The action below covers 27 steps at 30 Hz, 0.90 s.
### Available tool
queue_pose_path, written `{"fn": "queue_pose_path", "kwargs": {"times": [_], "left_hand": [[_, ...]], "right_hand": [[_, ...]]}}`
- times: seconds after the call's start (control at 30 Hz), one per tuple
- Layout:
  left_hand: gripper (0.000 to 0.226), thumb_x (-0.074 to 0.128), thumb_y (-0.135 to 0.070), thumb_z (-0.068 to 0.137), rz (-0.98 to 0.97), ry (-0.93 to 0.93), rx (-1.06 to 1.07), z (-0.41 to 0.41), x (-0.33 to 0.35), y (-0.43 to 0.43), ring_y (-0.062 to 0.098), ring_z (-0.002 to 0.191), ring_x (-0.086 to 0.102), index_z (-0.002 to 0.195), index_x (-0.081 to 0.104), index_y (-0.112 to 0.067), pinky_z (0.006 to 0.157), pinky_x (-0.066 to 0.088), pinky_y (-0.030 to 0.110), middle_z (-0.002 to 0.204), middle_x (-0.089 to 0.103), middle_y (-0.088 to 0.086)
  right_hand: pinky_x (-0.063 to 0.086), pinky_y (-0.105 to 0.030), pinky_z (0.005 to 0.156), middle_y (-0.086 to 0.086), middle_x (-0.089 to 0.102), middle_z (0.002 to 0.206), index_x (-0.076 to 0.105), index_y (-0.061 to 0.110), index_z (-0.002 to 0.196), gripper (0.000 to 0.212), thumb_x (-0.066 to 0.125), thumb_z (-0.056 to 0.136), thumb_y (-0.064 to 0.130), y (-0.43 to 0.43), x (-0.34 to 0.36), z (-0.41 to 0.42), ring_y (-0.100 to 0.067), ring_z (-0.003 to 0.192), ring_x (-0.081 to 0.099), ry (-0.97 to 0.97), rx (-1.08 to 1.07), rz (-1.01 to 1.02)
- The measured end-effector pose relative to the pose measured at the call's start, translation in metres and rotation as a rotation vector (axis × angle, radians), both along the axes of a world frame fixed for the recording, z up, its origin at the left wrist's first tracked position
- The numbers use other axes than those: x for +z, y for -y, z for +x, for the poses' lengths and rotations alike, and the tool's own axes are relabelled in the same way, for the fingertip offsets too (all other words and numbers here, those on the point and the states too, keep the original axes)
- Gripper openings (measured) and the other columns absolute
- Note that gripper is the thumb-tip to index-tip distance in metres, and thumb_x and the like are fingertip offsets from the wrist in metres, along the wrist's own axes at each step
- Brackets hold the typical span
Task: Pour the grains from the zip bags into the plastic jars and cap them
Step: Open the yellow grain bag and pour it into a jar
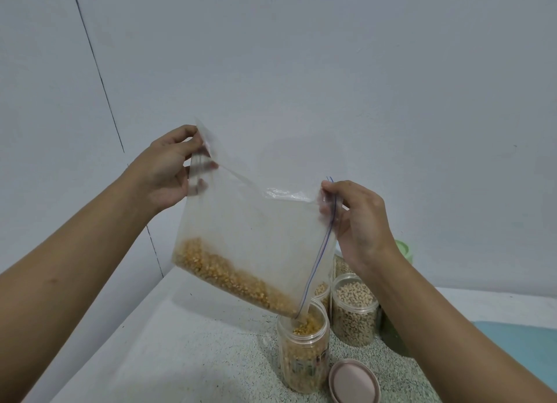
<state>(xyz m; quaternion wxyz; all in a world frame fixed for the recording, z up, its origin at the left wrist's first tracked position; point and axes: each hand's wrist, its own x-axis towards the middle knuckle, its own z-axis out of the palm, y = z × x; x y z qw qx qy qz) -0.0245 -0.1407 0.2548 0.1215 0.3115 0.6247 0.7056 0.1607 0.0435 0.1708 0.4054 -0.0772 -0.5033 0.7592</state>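
Standing on the speckled counter (211,342) in the head view is an open jar (303,351), well filled with yellow grains, with a pink lid (354,381) lying flat just beside it on the right. Behind it stands a bean jar (354,312), uncapped and full of pale beans. Two more jars further back are partly hidden, one by the bag and one by the right wrist. A green lid (404,250) peeks out past the right hand, and a blue mat (518,357) lies at the counter's right edge. Something dark green behind the right forearm is too hidden to name.

The bag (256,221) hangs tilted above the open jar, its low zip corner dipping into the jar's mouth. The grains (229,279) in it lie along its lower edge, sloping toward that corner. The left hand (168,170), the higher one, pinches the bag's top corner between thumb and curled fingers. The right hand (358,221) pinches the upper end of the zip edge.
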Motion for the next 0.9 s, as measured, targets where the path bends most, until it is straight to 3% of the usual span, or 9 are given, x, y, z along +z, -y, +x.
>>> {"fn": "queue_pose_path", "kwargs": {"times": [0.9], "left_hand": [[0.021,0.057,-0.023,0.104,-0.019,-0.034,-0.016,0.0099,-0.0018,-0.0017,0.019,0.073,0.068,0.085,0.064,-0.027,0.068,0.039,0.036,0.083,0.066,-0.007]], "right_hand": [[0.041,-0.026,0.066,0.001,0.060,0.065,0.061,0.005,0.076,0.016,0.065,0.091,0.004,-0.0054,-0.0032,0.0065,-0.012,0.061,0.056,-0.026,0.004,-0.002]]}}
